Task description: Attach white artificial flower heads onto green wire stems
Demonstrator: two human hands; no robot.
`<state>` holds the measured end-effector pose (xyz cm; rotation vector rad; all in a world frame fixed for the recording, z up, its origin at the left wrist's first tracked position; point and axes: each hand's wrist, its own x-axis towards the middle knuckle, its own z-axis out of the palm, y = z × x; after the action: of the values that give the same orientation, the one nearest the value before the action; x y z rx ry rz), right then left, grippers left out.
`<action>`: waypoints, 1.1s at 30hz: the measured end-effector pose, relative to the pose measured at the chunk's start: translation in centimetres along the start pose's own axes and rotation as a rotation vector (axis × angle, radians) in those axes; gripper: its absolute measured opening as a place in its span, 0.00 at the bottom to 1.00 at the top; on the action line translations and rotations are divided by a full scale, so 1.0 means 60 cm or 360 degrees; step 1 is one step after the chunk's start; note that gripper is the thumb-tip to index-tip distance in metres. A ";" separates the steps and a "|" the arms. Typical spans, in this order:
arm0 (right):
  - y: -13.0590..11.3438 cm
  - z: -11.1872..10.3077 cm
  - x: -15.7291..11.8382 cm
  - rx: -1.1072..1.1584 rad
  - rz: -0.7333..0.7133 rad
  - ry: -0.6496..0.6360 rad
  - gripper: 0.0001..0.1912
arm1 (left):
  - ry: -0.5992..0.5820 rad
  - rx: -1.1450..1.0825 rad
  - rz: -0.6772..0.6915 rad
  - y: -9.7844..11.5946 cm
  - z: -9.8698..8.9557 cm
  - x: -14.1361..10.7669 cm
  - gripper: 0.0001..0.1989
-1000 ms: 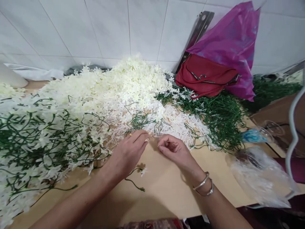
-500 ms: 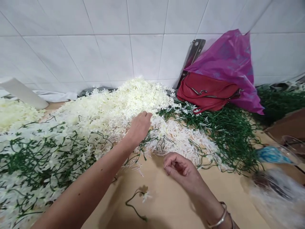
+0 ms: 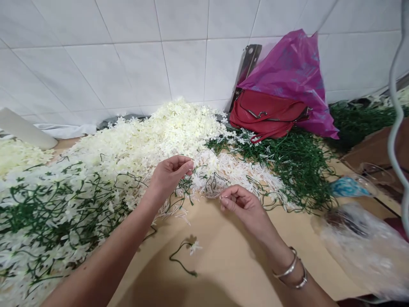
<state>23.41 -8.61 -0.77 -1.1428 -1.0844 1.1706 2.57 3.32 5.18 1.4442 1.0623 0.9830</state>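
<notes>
My left hand [image 3: 169, 177] hovers over the front of the heap, thumb against fingers. Anything in that pinch is too small to make out. To the right, above the tabletop, my right hand [image 3: 241, 207] is closed in a pinch too, with perhaps a tiny pale bit at the fingertips. Behind them rises a heap of loose cream artificial blossoms [image 3: 179, 128]. Thin white plastic pieces [image 3: 236, 170] lie in front of it. A single white flower on a curved green stem [image 3: 183, 260] rests on the tabletop below my hands.
Stemmed white flowers [image 3: 64, 204] are piled at the left. Tangled green stems [image 3: 294, 166] lie at the right, below a red handbag [image 3: 268, 113] and a purple plastic bag [image 3: 287, 72]. A clear plastic bag [image 3: 364, 247] and a hanging grey cable [image 3: 394, 128] are further right.
My left hand has drawn back from the blossom heap toward me and its fingers have closed into a pinch. My right hand has shifted little. The view has swung slightly right.
</notes>
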 end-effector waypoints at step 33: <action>0.006 0.063 -0.041 -0.0089 -0.0139 0.0605 0.04 | 0.0087 -0.1348 -0.0950 -0.051 0.072 -0.118 0.15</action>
<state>19.40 -10.71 -0.77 -1.2859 -0.8670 0.8164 4.48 -4.47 1.42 0.3756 0.8669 0.8634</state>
